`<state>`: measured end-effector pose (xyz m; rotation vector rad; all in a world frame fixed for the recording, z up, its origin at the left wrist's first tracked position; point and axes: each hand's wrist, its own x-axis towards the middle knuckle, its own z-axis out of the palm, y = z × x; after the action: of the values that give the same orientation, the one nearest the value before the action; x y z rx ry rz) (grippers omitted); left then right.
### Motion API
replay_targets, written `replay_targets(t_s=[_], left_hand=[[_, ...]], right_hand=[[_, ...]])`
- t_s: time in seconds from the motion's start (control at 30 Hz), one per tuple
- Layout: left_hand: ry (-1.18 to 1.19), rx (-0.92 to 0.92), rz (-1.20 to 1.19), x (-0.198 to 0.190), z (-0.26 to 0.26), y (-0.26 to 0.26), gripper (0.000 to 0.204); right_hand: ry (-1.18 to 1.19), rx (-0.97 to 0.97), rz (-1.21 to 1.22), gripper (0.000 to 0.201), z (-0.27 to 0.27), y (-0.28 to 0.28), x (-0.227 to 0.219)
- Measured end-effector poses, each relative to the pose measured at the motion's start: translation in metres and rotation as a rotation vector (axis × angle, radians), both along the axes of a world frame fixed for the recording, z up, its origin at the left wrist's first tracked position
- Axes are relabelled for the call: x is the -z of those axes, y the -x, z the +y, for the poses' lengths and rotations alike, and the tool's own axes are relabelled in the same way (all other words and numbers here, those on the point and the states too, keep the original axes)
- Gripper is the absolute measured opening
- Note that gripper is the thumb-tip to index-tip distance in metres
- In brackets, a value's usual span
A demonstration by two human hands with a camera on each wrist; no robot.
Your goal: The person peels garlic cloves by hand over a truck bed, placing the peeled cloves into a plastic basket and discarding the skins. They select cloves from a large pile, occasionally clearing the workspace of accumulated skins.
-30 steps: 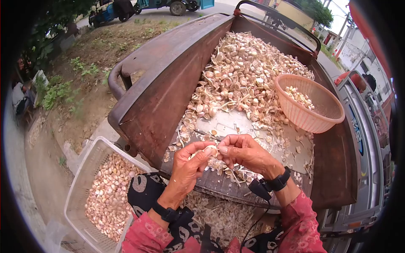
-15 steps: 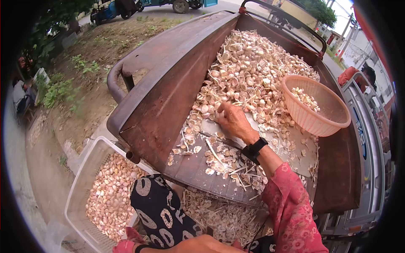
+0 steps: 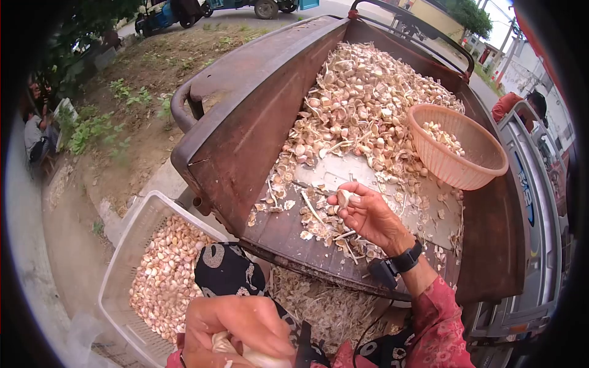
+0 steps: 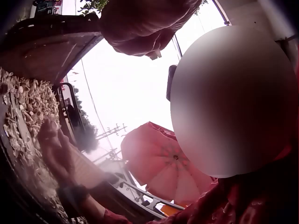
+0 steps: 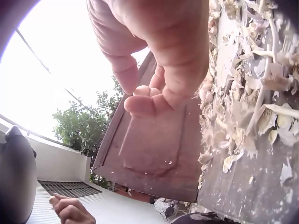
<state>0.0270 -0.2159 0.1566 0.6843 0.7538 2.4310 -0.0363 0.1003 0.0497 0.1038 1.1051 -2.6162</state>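
My right hand (image 3: 371,218) pinches a garlic clove (image 3: 345,197) between thumb and fingertips, above the front of the cart bed. Low in the head view, close to the camera, my left hand (image 3: 245,322) curls round pale garlic (image 3: 222,342); its fingers hide part of it. A whitish tip shows beneath the left hand (image 4: 145,28) in the left wrist view. Beyond the right hand, a heap of garlic cloves (image 3: 368,98) with loose skins fills the back of the rusty cart (image 3: 245,122).
A pink plastic basket (image 3: 457,165) with some peeled cloves leans at the cart's right side. At the lower left stands a white crate (image 3: 116,270) with many cloves. Skins and stalks (image 3: 319,300) cover the ground below the cart's edge. A grey vehicle (image 3: 527,245) stands at right.
Both hands were together over the bed; then the right reached to the heap while the left dropped low. Now the right is drawn back with a clove, and the left has risen into view.
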Motion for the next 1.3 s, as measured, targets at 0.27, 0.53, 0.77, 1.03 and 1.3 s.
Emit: replay_targets(t_s=[0.27,0.53,0.77,1.03,1.3], left_hand=[[1.35,-1.048,0.241,0.102,-0.136,0.018,0.042],[0.918,-0.644,0.302,0.048,-0.01,-0.01,0.032],[0.542,-0.526,0.705,0.022,0.079,-0.024,0.034],[-0.061,-0.398,0.797,-0.032,0.077,-0.064,0.019],[-0.748,-0.886,0.969,-0.025,0.154,-0.05,0.017]], right_hand=[[-0.01,0.094,0.048,0.032,-0.002,-0.046,-0.013],[-0.142,0.138,0.245,0.03,-0.031,-0.089,-0.038],[-0.556,0.293,0.779,0.024,-0.052,-0.137,-0.092],[-0.328,0.423,1.352,0.011,-0.079,-0.182,-0.145],[-0.145,0.593,1.547,0.012,-0.083,-0.178,-0.146]])
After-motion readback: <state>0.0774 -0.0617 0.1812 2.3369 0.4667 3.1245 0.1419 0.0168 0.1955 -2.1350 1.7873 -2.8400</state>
